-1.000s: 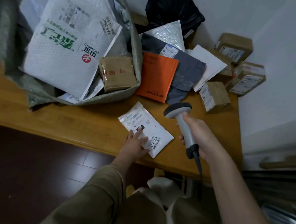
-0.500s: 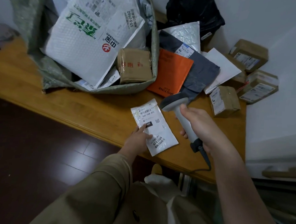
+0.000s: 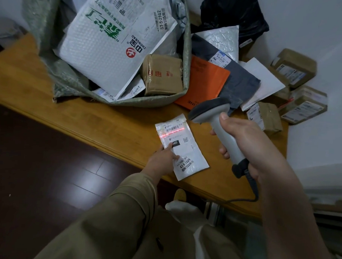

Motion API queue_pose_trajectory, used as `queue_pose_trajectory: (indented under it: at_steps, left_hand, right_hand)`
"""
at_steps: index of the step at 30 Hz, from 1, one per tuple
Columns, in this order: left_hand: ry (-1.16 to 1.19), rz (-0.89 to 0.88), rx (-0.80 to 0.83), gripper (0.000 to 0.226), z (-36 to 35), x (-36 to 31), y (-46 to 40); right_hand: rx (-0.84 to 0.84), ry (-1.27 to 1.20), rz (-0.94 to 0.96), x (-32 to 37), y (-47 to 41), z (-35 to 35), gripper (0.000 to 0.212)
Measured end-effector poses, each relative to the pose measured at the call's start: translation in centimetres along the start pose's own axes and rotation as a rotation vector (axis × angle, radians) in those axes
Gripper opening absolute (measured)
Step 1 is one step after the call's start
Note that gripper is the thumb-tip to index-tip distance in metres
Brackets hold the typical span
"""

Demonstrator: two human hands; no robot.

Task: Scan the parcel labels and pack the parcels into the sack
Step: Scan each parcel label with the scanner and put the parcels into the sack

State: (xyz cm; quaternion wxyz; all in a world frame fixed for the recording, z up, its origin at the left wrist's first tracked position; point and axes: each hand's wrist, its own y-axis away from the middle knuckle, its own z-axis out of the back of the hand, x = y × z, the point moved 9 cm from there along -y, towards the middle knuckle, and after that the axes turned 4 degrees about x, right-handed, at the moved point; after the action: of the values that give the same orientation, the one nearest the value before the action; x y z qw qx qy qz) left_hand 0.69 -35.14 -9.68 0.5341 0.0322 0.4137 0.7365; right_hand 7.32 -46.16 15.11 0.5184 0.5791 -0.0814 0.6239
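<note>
Left: a green woven sack [image 3: 116, 103] lies open on the wooden surface [image 3: 112, 123], holding a large white bubble mailer [image 3: 103, 53] and a taped brown box [image 3: 163, 76]. Centre: a small white parcel [image 3: 185, 149] lies flat near the surface's front edge; a red scan line crosses the barcode on its label. The left hand [image 3: 162, 161] presses on the parcel's lower left part, fingers extended. Centre right: the right hand [image 3: 249, 143] grips the handle of a grey barcode scanner [image 3: 220, 129], its head above the parcel. Right: an orange mailer [image 3: 204, 82], a dark grey mailer [image 3: 239, 83] and several cardboard boxes [image 3: 267, 118] lie unpacked beside the sack.
</note>
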Motion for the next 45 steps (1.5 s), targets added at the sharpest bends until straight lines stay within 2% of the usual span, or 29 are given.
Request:
queue_pose_trajectory:
  at_steps: [3,6,10,12,14,17,24,30,35,45]
  left_hand:
    - [0.053,0.015,-0.064,0.046,0.3,0.2,0.0]
    - [0.265,0.079,-0.262,0.036,1.1,1.2,0.7]
    - [0.586,0.296,-0.506,0.029,1.4,4.1,1.7]
    - [0.719,0.394,-0.477,0.042,0.2,5.3,1.1]
    - [0.754,0.438,-0.401,0.048,-1.0,5.7,0.3]
    - [0.783,0.482,-0.352,0.036,-2.2,6.1,-0.7]
    - [1.022,0.578,-0.314,0.020,-2.4,6.2,-0.7]
    - [1.069,0.595,-0.304,0.024,-2.2,6.3,-0.8]
    - [1.177,0.586,-0.310,0.016,-2.3,6.2,-0.7]
    - [1.442,0.412,-0.375,0.036,-0.6,3.6,-0.6]
  right_hand:
    - [-0.010,-0.005,0.007,0.4,0.3,0.3,0.039]
    - [-0.018,-0.021,0.007,0.6,0.5,0.5,0.040]
    - [-0.026,-0.041,0.006,0.3,0.6,0.9,0.041]
    - [-0.034,-0.046,0.007,0.2,0.6,1.0,0.043]
    - [-0.047,-0.062,0.004,0.1,0.6,1.2,0.043]
    - [-0.053,-0.095,0.009,0.1,0.6,1.5,0.044]
    - [-0.042,-0.108,0.011,-0.1,0.8,2.2,0.044]
    - [-0.014,-0.126,-0.011,-0.4,0.7,2.2,0.046]
    - [-0.060,-0.154,0.010,-0.3,0.6,2.8,0.041]
    - [-0.088,-0.243,-0.008,-0.3,0.4,4.3,0.039]
